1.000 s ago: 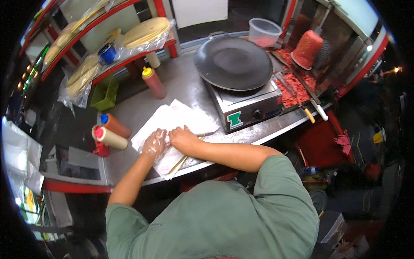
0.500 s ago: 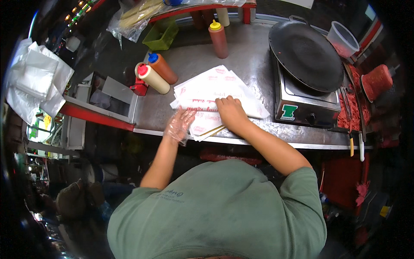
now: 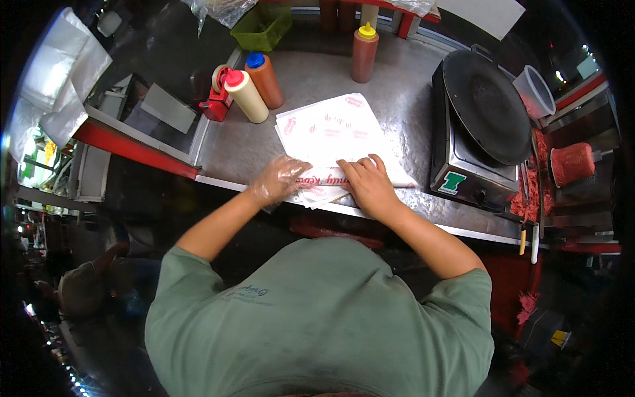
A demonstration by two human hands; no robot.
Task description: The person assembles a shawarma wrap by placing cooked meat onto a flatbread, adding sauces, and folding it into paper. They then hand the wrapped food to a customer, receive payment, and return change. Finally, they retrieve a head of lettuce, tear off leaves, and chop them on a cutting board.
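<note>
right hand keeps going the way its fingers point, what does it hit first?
The right hand points up across the stack of printed wrapping paper. Past the sheets, probably the brown sauce bottle with the yellow cap; depth is unclear.

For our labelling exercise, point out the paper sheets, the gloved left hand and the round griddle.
paper sheets [image 3: 334, 129], head view, bare middle of the top sheet
left hand [image 3: 279, 180], head view, back of the glove
griddle [image 3: 488, 106], head view, middle of the dark plate
</note>
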